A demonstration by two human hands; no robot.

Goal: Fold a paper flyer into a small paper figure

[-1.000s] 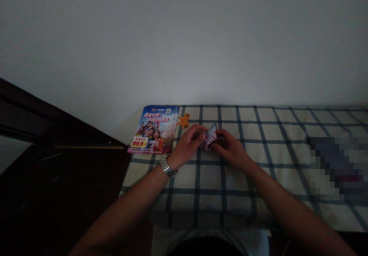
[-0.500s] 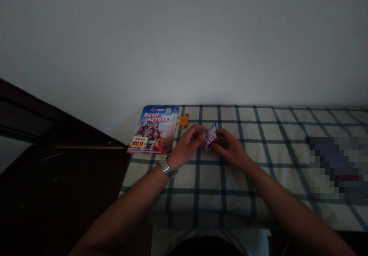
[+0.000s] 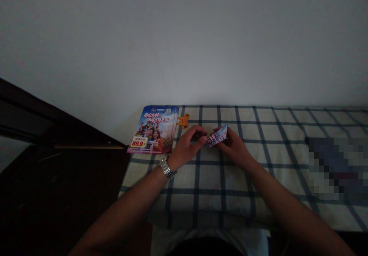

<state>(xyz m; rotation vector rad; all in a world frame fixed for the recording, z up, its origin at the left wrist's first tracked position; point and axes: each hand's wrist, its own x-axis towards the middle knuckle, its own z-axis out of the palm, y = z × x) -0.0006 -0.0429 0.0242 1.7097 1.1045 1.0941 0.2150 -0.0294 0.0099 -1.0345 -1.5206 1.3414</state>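
Note:
Between my hands is a small folded paper leaflet (image 3: 217, 138), printed in blue, pink and white, with a pointed corner standing up to the right. My right hand (image 3: 235, 145) grips it from the right, the thumb under its lower edge and the fingers behind. At the paper's left end, the thumb and fingers of my left hand (image 3: 188, 143) close on its corner; their exact contact is partly hidden. A silver watch (image 3: 167, 166) circles my left wrist. Left of the hands lies a stack of matching leaflets (image 3: 153, 129), face up.
A checked cloth (image 3: 209, 179) covers the surface, which meets a pale wall (image 3: 201, 49) at the back. An orange bear figure (image 3: 184, 121) shows beside the stack. At the right lies a blurred dark item (image 3: 336, 168). Dark floor (image 3: 66, 194) lies beyond the left edge.
The folded leaflet has shifted right and turned, its point now leaning to the right and more lettering showing. My right hand moved slightly right; my left hand stayed nearly in place.

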